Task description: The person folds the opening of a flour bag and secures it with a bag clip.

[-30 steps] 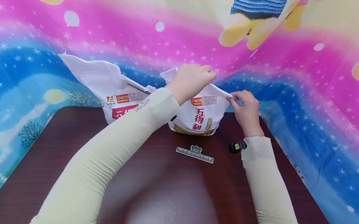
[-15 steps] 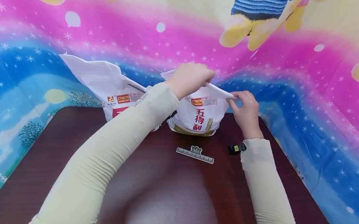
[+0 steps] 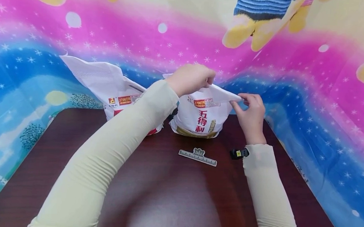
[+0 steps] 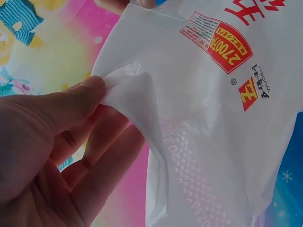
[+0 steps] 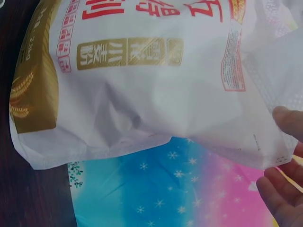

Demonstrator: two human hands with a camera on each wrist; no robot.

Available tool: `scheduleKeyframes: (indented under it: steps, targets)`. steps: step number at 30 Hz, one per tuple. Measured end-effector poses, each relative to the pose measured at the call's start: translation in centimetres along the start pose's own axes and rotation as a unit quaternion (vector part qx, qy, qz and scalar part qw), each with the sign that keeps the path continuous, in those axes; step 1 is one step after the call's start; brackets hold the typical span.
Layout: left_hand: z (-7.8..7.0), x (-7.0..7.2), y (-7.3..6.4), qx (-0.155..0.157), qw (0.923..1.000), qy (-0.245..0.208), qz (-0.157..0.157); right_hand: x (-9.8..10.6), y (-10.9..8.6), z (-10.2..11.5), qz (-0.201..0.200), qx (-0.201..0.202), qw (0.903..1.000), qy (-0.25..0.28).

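Observation:
A white flour bag (image 3: 200,116) with red lettering and a gold base stands upright on the table. My left hand (image 3: 188,80) reaches across to its top edge. In the left wrist view, the thumb and fingers of this hand (image 4: 61,123) pinch the rim, which bends into a small fold. My right hand (image 3: 251,114) pinches the top right corner; the right wrist view has its thumb (image 5: 289,122) on the bag's near face. Just in front of the bag lies a long grey clip (image 3: 198,156) with a keyboard-like pattern. The left sleeve partly covers a second flour bag (image 3: 109,77).
The dark wooden table (image 3: 170,196) stretches toward me. Colourful printed cloth (image 3: 312,86) surrounds its back and sides. A black strap device (image 3: 239,153) sits at my right wrist. The second bag stands left of the first, its loose top leaning left.
My right hand has shifted slightly right with the bag's corner. My left hand has shifted a little left and stays on the rim, whose top edge looks more folded. The clip lies still.

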State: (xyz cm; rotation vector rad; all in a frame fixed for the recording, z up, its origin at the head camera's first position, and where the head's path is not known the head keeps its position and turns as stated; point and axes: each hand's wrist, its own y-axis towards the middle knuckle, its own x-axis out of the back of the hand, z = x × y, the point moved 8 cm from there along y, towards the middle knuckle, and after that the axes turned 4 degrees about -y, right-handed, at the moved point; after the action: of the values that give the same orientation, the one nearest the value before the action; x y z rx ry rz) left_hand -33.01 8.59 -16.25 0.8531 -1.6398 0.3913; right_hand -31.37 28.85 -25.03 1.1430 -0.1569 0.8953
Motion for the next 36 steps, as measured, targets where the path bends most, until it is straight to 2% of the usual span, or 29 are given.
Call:
scheduleKeyframes:
  steps: [7, 10, 20, 24, 36]
  targets:
    - [-0.1, 0.0, -0.2, -0.007, 0.9997, 0.024, 0.008, 0.6, -0.8, 0.3, -0.027, -0.019, 0.9993, 0.016]
    - [-0.1, -0.2, -0.2, -0.006, 0.9998, 0.02, 0.006, 0.7, -1.5, 0.3, -0.038, -0.02, 0.9987, 0.027]
    - [-0.2, -0.3, -0.2, -0.015, 0.9995, 0.028, 0.001, 0.2, -4.2, 1.3, -0.076, -0.015, 0.9927, 0.093]
    - [0.0, -0.3, -0.2, -0.015, 0.9995, 0.028, -0.004, -0.5, -5.1, 1.8, -0.062, -0.018, 0.9925, 0.104]
    - [0.2, -0.4, -0.3, -0.004, 0.9995, 0.03, -0.004, -2.4, -7.0, 1.7, 0.022, -0.06, 0.9935, 0.094]
